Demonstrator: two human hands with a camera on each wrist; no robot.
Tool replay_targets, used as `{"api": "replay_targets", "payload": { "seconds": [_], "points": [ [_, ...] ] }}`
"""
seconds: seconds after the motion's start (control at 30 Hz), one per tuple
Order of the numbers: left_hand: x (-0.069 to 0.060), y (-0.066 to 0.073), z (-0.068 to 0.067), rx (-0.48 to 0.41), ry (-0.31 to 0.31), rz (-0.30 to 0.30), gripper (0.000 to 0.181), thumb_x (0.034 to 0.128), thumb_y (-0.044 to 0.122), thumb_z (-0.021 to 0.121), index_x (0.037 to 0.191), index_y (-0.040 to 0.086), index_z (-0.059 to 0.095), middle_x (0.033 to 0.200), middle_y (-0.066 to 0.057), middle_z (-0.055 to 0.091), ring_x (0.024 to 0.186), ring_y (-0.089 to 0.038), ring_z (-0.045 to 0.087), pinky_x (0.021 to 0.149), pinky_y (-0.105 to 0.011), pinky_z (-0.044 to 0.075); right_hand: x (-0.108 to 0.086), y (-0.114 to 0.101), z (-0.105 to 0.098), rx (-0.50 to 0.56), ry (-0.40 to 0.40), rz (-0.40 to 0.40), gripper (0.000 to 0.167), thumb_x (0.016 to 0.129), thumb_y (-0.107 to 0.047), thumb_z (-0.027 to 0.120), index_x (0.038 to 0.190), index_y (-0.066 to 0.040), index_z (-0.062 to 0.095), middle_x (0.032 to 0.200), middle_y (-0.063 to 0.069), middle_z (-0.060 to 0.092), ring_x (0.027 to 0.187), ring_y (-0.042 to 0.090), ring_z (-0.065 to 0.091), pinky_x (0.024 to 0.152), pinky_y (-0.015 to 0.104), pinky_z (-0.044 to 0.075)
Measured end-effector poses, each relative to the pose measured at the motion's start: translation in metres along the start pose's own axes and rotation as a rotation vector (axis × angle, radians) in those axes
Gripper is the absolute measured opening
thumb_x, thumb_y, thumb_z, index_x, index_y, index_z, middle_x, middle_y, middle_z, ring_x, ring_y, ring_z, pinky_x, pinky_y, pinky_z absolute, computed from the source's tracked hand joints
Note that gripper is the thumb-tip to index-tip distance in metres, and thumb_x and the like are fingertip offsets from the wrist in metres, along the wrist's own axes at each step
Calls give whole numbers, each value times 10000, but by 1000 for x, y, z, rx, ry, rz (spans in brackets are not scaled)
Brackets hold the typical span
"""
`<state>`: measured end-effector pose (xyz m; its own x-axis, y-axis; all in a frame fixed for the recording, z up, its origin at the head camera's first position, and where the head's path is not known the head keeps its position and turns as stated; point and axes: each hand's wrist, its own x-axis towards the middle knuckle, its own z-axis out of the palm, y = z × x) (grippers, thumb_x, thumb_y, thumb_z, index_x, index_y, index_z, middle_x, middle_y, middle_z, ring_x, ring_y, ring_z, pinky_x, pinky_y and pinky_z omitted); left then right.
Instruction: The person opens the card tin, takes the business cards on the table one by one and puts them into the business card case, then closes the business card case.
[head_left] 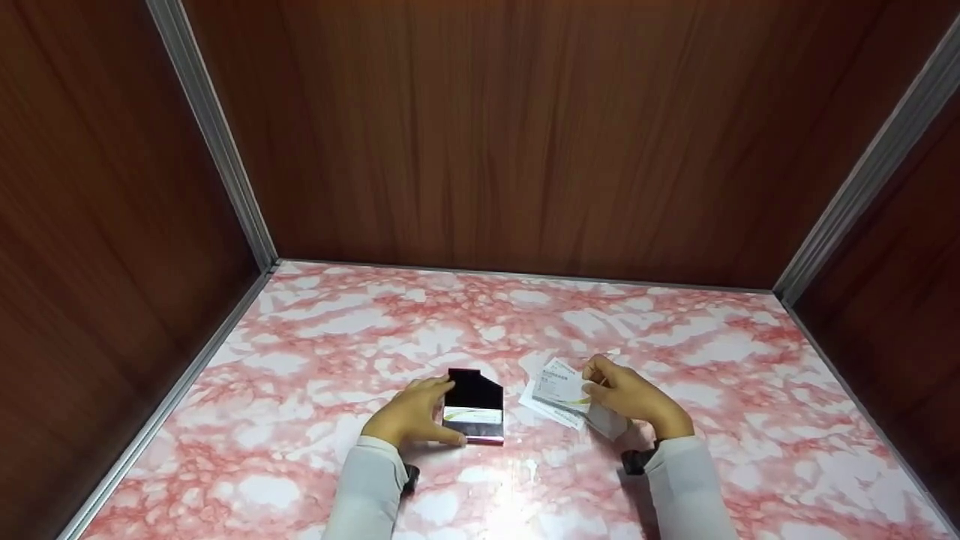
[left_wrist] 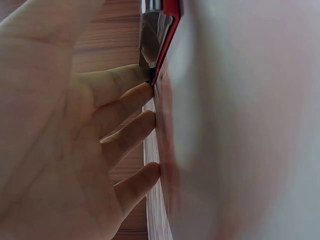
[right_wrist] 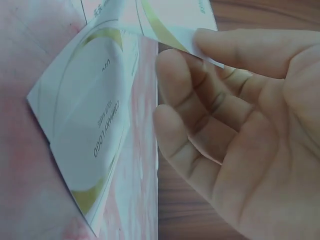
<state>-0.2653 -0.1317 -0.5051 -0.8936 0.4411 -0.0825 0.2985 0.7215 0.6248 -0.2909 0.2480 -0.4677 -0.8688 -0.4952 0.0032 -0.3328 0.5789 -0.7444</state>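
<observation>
Head view: right hand (head_left: 628, 391) pinches a card (head_left: 556, 385), left hand (head_left: 412, 414), fingers loosely extended, braces black holder (head_left: 475, 394); seemingly mid-gathering, next wants edges squared.

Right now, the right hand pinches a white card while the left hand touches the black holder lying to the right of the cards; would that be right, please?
Not quite: the head view shows the black holder to the left of the cards, not the right. The right hand does pinch a white card, and the left hand touches the holder.
</observation>
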Motion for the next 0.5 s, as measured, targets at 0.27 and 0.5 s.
{"api": "replay_targets", "payload": {
  "seconds": [0.27, 0.5],
  "points": [
    [2, -1, 0, -3, 3, 0, 1051, 723, 518, 869, 1545, 77, 387, 1622, -94, 291, 1484, -397, 200, 1170, -602, 209, 12, -8, 12, -3, 79, -49, 84, 1024, -94, 569, 1106, -89, 553, 980, 84, 642, 911, 230, 614, 750, 374, 530],
    [3, -1, 1, 3, 5, -1, 1049, 721, 522, 868, 1545, 81, 390, 1622, -91, 291, 1483, -399, 202, 1167, -602, 215, 26, -25, 32, 17, 146, -191, 117, 982, -54, 636, 1091, -96, 637, 941, 59, 682, 843, 217, 660, 718, 325, 552]
  ]
}}
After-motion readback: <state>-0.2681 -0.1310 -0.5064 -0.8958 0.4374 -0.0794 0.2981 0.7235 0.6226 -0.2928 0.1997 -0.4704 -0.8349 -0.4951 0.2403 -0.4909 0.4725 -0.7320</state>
